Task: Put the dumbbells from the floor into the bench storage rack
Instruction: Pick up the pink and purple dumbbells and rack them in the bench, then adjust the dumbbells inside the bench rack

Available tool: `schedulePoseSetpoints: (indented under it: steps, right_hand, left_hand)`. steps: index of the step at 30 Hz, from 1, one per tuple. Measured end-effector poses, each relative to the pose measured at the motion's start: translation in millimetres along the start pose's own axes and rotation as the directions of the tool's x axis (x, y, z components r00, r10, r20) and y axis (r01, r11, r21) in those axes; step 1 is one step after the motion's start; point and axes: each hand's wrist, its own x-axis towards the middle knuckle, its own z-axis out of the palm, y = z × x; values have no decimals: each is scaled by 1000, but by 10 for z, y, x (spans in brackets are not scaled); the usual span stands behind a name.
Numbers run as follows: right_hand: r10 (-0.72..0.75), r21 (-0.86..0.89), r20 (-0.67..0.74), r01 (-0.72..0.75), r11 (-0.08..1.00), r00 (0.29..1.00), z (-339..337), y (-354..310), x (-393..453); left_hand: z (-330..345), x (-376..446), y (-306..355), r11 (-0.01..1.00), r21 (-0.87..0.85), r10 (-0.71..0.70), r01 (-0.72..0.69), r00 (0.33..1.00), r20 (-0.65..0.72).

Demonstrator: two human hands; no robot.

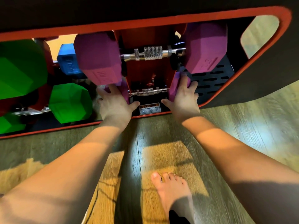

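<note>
we find the middle bay of the bench storage rack crowded; the upper purple dumbbell spans it at 12 o'clock, and the lower purple dumbbell sits beneath, its heads gripped by our left hand and right hand; between the two chrome handles an open gap shows red backing; at 9 o'clock green dumbbells and a blue dumbbell fill the bay; at 2 o'clock the black slotted shelf lies bare; the wooden floor at 6 o'clock is open, save a bare foot.
</note>
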Motion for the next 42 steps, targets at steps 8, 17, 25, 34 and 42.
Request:
schedulePoseSetpoints:
  steps: [8, 17, 25, 34, 42]
  right_hand:
    - [26, 28, 10, -26, 999, 1000, -30, 24, -3]
    - [44, 13, 24, -44, 999, 999, -28, 16, 4]
    - [27, -17, 24, -26, 1000, 999, -13, 35, 5]
    - [94, -171, 178, -63, 983, 980, -307, -121, -281]
    - [102, -121, 513, -46, 992, 852, -1793, -823, -1267]
  left_hand:
    - [-10, -1, 33, 999, 38, 29, -29, 999, 13]
    - [-6, 14, 44, 998, 57, 17, -20, 999, 44]
    - [-18, -5, 40, 996, 85, 37, -39, 999, 33]
    - [-307, -159, -52, 988, -151, -11, 45, 976, 219]
    - [-2182, -970, -147, 959, -167, -82, 228, 791, 606]
